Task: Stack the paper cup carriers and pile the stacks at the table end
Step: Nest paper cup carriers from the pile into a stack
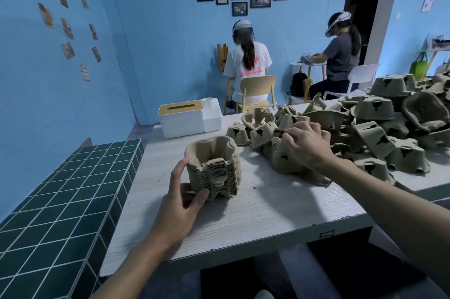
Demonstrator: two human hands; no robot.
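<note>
A stack of nested paper cup carriers [214, 169] is seen upright on the pale wood-grain table [255, 216], near its front left corner; it is taken as the landmark. The left hand [181, 199] is placed at the stack's near-left side. The stack is held between a nearly straight index finger laid up its left wall and a thumb pressed at its lower front; the other fingers are partly hidden behind it.

The right hand [308, 144] is reached out to the right of the stack and slightly beyond it. Its fingers are curled down narrowly over the top edge of a loose carrier [282, 157], which is gripped there. Whether that carrier is lifted off the table cannot be told.

A large heap of unstacked carriers [389, 123], mostly upside down, is spread further right of the stack and behind it. A white tissue box with a tan lid [185, 119] is set beyond the stack, slightly left. A dark green tiled counter [60, 201] is seen left of the stack, beside the table. Two seated people are seen far behind the stack, facing away by the blue wall.
</note>
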